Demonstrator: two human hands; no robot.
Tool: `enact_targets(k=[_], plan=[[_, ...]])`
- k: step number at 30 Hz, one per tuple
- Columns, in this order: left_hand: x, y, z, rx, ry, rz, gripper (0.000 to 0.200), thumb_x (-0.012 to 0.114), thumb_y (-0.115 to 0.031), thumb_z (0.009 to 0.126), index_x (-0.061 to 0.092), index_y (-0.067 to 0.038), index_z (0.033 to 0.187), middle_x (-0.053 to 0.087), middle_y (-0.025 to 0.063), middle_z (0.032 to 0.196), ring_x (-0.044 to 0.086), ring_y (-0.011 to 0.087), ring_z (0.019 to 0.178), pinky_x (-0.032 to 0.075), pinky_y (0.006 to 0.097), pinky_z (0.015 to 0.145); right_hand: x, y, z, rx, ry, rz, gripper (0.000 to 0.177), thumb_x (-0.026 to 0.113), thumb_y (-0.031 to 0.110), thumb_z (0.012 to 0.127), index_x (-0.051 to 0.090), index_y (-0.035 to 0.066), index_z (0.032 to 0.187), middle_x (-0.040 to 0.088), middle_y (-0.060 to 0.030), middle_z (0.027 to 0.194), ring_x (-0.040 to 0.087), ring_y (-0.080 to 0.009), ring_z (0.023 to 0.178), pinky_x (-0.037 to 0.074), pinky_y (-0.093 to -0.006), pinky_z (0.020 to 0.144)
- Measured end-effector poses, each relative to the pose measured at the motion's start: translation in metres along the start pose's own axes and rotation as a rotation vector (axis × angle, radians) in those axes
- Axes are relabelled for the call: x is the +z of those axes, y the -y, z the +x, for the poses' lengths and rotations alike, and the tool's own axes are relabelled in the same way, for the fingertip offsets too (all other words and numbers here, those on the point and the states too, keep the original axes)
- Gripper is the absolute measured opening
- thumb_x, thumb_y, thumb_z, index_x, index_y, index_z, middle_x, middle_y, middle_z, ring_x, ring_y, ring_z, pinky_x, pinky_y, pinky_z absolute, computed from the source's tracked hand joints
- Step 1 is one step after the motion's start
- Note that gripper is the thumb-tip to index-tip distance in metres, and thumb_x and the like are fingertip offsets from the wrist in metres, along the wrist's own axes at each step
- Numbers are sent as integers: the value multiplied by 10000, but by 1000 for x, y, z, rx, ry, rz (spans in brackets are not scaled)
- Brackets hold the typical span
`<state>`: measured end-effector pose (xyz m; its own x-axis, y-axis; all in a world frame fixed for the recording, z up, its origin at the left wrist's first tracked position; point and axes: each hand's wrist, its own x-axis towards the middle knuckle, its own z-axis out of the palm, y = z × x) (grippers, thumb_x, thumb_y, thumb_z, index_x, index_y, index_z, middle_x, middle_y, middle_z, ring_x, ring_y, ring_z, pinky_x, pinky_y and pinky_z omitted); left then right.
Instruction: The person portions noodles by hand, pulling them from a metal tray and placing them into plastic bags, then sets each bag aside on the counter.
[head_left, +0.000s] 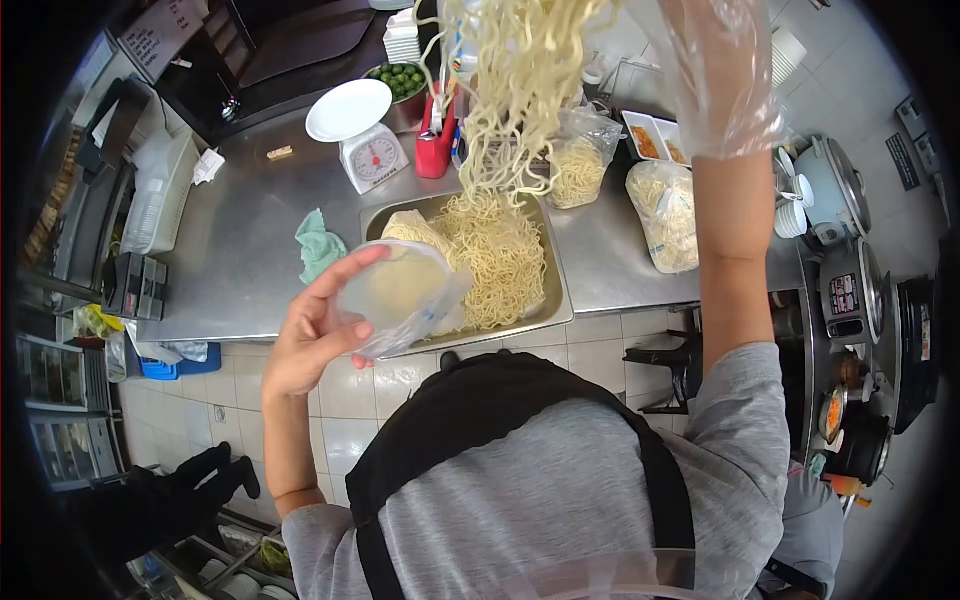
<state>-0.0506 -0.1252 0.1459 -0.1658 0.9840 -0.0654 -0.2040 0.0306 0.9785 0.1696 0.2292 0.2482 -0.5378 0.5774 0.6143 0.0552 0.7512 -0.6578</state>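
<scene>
My left hand (318, 330) is bare and grips a clear plastic bag (405, 290) by its side, thumb in front, with the bag's round mouth held open. The bag is over the left part of a metal tray (562, 270) heaped with yellow noodles (500, 262). My right hand (715, 75), in a clear plastic glove, is raised high at the top edge. From it hangs a large bunch of noodles (515, 85) above the tray; the fingers are cut off by the frame. A pale bundle (418, 232) lies in the tray behind the bag.
On the steel counter stand a kitchen scale (373, 158), a red holder (435, 140), a bowl of green limes (400, 80) and a green cloth (319, 245). Bagged noodles (663, 215) lie right of the tray. A black stool (668, 368) stands below; another person (812, 525) is at lower right.
</scene>
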Motion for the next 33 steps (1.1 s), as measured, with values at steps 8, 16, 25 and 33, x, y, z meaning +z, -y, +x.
enact_targets(k=[8,16,25,33], plan=[[12,7,41,-131,198,39,671,594,36,737,371,17,1370,416,88,1392,593,94,910,543,200,596,-1,25,24,-34,14,7,758,767,221,732,380,1,1346,533,-107,1243,538,-177,1114,412,-298,986],[18,11,77,-247,316,35,654,620,21,791,337,16,1380,385,72,1407,611,77,835,565,218,689,1,49,38,-62,35,60,737,757,221,738,390,-3,1338,540,-108,1232,542,-179,1106,413,-297,982],[15,25,106,-265,335,62,710,642,-8,783,301,1,1406,407,67,1401,611,89,921,562,222,712,7,69,49,-88,60,114,713,745,221,746,402,-7,1328,549,-108,1220,547,-180,1098,414,-296,978],[17,-10,119,-125,246,86,721,652,-9,771,309,-11,1405,442,74,1372,632,100,834,571,233,698,16,82,54,-107,92,159,693,735,221,752,412,-12,1319,556,-108,1209,551,-181,1090,415,-295,974]])
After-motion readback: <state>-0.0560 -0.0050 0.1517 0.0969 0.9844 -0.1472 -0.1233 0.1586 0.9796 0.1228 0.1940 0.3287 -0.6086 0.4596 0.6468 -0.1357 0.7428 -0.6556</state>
